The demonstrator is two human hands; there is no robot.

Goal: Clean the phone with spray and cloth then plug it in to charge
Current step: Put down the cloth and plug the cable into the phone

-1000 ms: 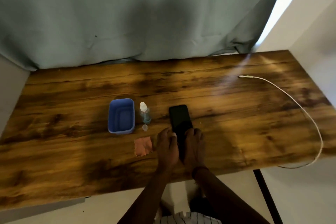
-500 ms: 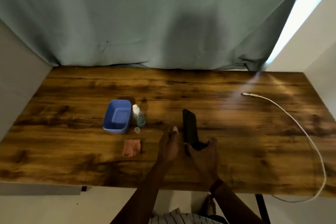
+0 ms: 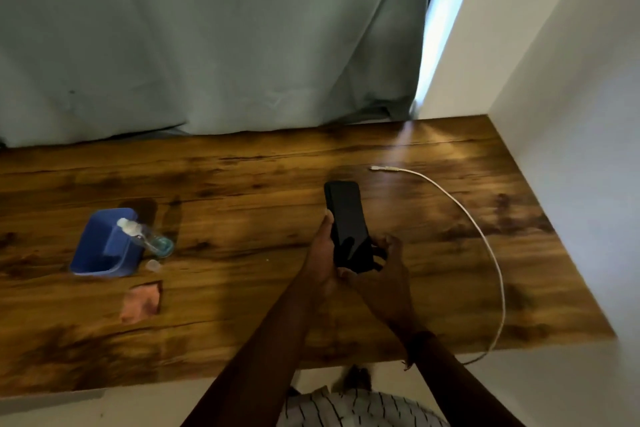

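Observation:
A black phone (image 3: pixel 346 218) is held above the wooden table (image 3: pixel 242 184), screen up, its lower end between both hands. My left hand (image 3: pixel 320 253) grips its left edge and my right hand (image 3: pixel 388 263) grips its lower right corner. The white charging cable (image 3: pixel 485 246) curves along the table's right side, its plug tip (image 3: pixel 379 168) lying just beyond and to the right of the phone's top. A small clear spray bottle (image 3: pixel 145 237) stands at the left with its loose cap (image 3: pixel 153 265) beside it. A pink cloth (image 3: pixel 142 302) lies near the front left.
A blue plastic tub (image 3: pixel 100 250) sits directly left of the spray bottle. A grey-green curtain (image 3: pixel 207 45) hangs behind the table and a white wall (image 3: pixel 571 114) closes off the right side. The table's front edge runs just before my forearms.
The phone has been lifted off the table and carried right, toward the cable's plug. Both hands went with it. The bottle, cloth and tub stayed put.

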